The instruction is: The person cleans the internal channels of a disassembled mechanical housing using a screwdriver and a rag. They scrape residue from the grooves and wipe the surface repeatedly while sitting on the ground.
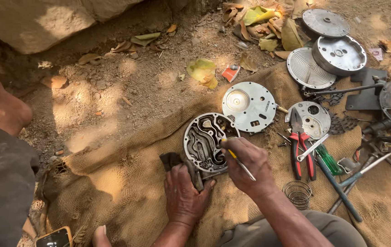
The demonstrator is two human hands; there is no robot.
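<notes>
Burlap sacking [127, 183] spread over the dirt ground [127, 87] keeps the loose metal parts out of the dust and all within arm's reach. On it, just ahead of the person, lies a round channelled plate [204, 142], face up so its winding grooves are exposed. The left hand [184, 194] presses a dark rag [177, 162] against the plate's near edge, fingers curled down on the cloth, which seems to steady the part. The right hand [245, 167] is closed pen-fashion around a thin yellow-handled tool [239, 162], its tip angled into the grooves near the plate's right side; that fine pinch suits picking at narrow channels.

Counting the round parts: five more discs lie beyond the one being worked, namely a flat silver cover disc [249, 106] touching its far edge, a smaller housing with holes [313, 118], a spiral-grooved disc [308, 67], a dished disc [340, 55] overlapping it, and a plain lid [325, 22] farthest off. One pair of red-handled pliers [301, 153] rests to the right, beside one green-handled screwdriver [328, 158] and one coil spring [297, 194]. Long dark rods and brackets are heaped at the far right, too tangled to count. One phone [54, 238] sits at the bottom left edge
</notes>
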